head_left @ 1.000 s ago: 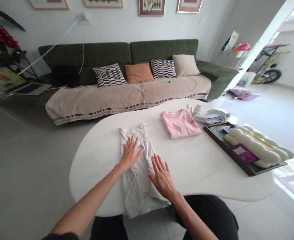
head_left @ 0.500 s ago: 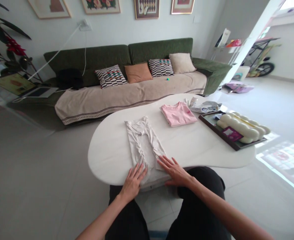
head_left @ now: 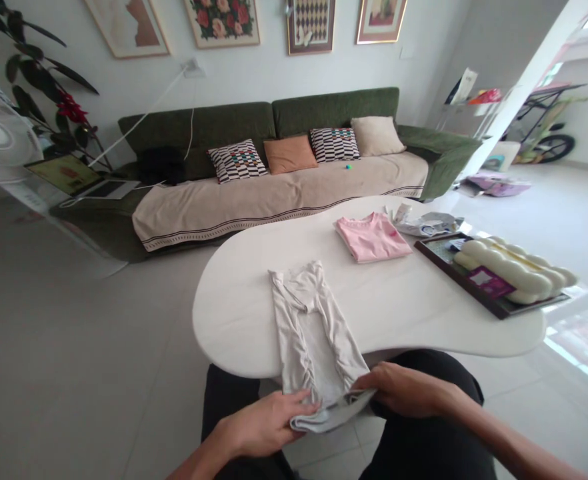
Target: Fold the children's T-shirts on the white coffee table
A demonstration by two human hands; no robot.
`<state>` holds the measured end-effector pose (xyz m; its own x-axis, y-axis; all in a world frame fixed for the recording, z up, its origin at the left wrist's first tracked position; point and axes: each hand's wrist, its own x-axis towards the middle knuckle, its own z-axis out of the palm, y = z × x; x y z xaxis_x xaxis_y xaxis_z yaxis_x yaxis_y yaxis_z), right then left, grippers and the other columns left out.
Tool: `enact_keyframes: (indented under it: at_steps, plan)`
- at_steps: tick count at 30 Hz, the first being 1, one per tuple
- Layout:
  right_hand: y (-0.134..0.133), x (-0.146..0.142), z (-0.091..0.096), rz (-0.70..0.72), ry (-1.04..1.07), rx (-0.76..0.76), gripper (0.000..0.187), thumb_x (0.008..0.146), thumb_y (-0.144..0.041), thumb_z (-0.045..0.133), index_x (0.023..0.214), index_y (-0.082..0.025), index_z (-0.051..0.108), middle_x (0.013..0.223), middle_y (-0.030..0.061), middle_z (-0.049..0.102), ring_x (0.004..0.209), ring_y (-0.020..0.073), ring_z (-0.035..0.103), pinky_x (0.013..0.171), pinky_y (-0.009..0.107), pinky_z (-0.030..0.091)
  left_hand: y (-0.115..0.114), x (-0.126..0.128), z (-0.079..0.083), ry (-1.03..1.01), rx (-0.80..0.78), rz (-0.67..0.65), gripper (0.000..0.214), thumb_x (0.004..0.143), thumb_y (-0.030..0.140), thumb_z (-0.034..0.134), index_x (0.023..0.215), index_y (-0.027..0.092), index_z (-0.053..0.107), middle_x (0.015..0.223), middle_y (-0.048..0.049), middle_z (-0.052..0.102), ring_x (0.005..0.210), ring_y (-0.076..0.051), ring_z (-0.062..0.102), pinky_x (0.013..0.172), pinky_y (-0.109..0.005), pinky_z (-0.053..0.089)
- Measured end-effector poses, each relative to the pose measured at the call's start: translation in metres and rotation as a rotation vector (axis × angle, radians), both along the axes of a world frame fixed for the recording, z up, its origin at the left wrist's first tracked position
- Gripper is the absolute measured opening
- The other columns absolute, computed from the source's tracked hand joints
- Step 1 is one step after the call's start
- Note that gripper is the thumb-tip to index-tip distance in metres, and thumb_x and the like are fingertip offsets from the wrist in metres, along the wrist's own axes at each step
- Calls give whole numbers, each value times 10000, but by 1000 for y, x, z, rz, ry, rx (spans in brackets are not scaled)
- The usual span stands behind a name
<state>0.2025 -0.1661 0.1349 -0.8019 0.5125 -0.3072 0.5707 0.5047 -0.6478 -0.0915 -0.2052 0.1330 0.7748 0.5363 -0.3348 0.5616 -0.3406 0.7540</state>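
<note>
Head view: nearest to us, the left hand (head_left: pixel 271 420) and the right hand (head_left: pixel 404 390) are both grasping the near edge of a pale garment (head_left: pixel 320 347), one at each corner, just above the black-trousered knees (head_left: pixel 434 440). This edge is curling up between the fingers; whether it is making a full fold, we are not able to tell. The rest of the garment is lying lengthwise on the white table (head_left: pixel 234 300), with its two long narrow parts running side by side toward us. So we are judging that the straightening is mostly done, while the length is remaining to be doubled. The table border is ending beneath the cloth, and the knees are leaving little room below the held edge.

Farther to the right, a dark-rimmed tray (head_left: pixel 461 283) is carrying a puffy cream object (head_left: pixel 517 270); it is standing well apart and not hindering the hands. Beyond, a pink shirt (head_left: pixel 374 238) is resting in a compact folded block, seemingly finished. A crumpled packet (head_left: pixel 431 225) is lying just behind it. At the back, cushions are sitting on a green sofa (head_left: pixel 199 137).
</note>
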Motion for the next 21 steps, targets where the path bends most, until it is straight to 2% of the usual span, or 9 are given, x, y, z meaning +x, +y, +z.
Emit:
enact_keyframes:
  at_steps: [2,4,6,8,10,12,14,18,21]
  plan:
    - [29,1,22,-11,72,-125,361,740,-135,453,1049,-232,614,937,-4,651,861,135,585,769,195,411,26,-10,21,-85,-166,24,329,819,349,456,1090,226,597,1060,2,627,963,-174,560,844,-230,409]
    - [72,-5,25,-112,144,-161,260,747,-228,506,972,-173,626,866,14,646,784,143,574,706,206,419,68,-19,24,-118,-269,210,327,786,436,492,891,173,655,824,9,662,761,-153,580,692,-206,435]
    - [119,-19,11,-316,214,-165,246,737,-299,535,907,-137,610,792,19,627,710,140,552,623,209,413,116,-24,7,-197,-312,528,356,729,480,546,811,148,642,753,-6,648,696,-149,570,626,-213,432]
    - [158,-37,-16,-612,241,-138,255,741,-327,520,887,-129,586,724,14,603,636,126,529,546,201,386,158,-22,-22,-326,-300,855,377,690,486,574,823,137,628,768,-29,648,708,-162,579,618,-234,440]
    - [183,-54,-46,-841,208,-71,219,735,-317,508,812,-125,577,642,7,565,579,119,499,507,200,349,184,-16,-53,-390,-206,1058,376,663,472,591,801,124,623,731,-38,644,713,-174,583,620,-248,441]
    - [193,-67,-71,-943,173,10,167,716,-293,508,712,-133,557,577,-3,515,555,119,468,507,207,319,194,-10,-79,-405,-113,1135,357,658,454,592,784,121,619,711,-36,639,734,-184,584,640,-256,440]
    - [192,-72,-88,-982,177,88,137,713,-282,496,701,-151,536,563,-12,486,560,122,450,527,214,302,192,-7,-95,-413,-60,1163,336,674,438,577,804,131,618,750,-35,646,787,-194,583,684,-263,438]
    - [182,-69,-98,-1003,247,212,171,764,-312,415,843,-187,501,599,-26,488,579,125,451,557,213,301,188,-9,-103,-490,161,1184,328,732,392,523,922,141,616,940,-61,648,919,-194,561,818,-267,410]
    - [188,-65,-96,-1018,293,268,223,784,-343,369,907,-192,477,603,-30,492,572,129,458,551,210,314,201,-12,-103,-573,359,1132,344,774,367,482,990,130,607,1021,-83,634,944,-186,561,867,-269,393]
